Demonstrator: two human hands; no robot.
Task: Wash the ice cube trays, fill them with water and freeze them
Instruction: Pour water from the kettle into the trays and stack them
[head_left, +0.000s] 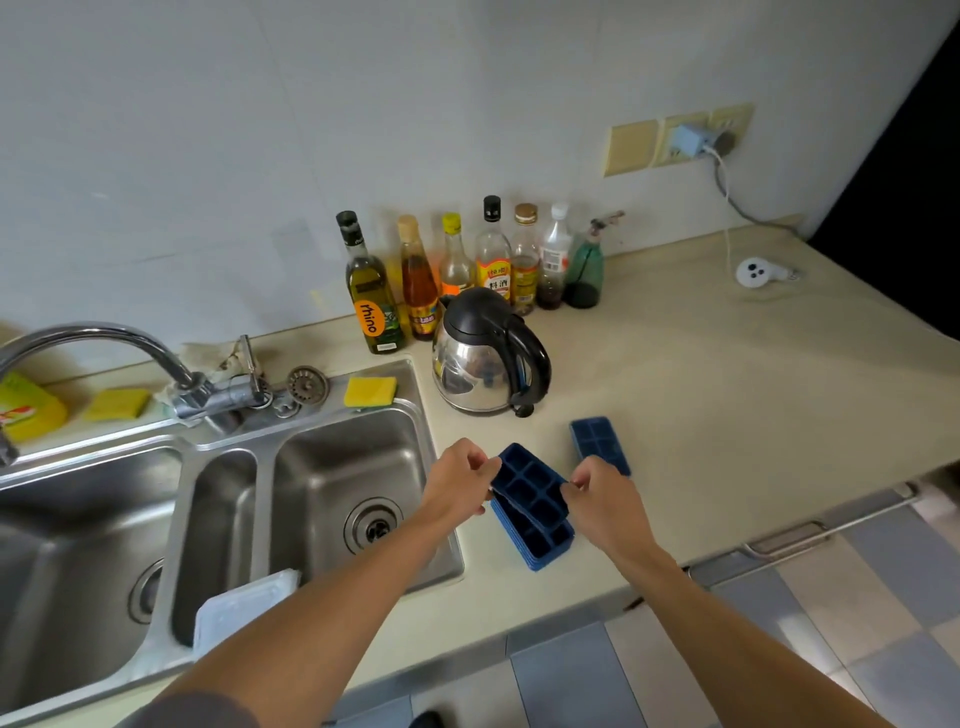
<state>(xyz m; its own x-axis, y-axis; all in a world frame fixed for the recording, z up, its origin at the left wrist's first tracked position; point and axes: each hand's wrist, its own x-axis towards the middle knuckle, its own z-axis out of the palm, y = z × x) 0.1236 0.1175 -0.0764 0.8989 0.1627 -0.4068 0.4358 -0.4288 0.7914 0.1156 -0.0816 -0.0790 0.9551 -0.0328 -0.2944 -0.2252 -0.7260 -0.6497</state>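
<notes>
Blue and tilted, the top ice cube tray is held just above a stack of trays, its far end higher than its near end. The stack lies flat on the beige tabletop, in front of the steel electric kettle on the person's side. Both hands grip the raised tray. The left hand pinches its sink-side edge with curled fingers, and the right hand pinches the opposite long edge between thumb and fingertips. A single ice cube tray lies apart from the stack, in front of the kettle's base and to its right, with its near end hidden behind the right hand. Left of the kettle is the stainless steel sink, and a yellow sponge rests on the sink's rim beside the kettle. Behind the kettle a row of bottles stands against the wall, with an olive oil bottle at its left end.
</notes>
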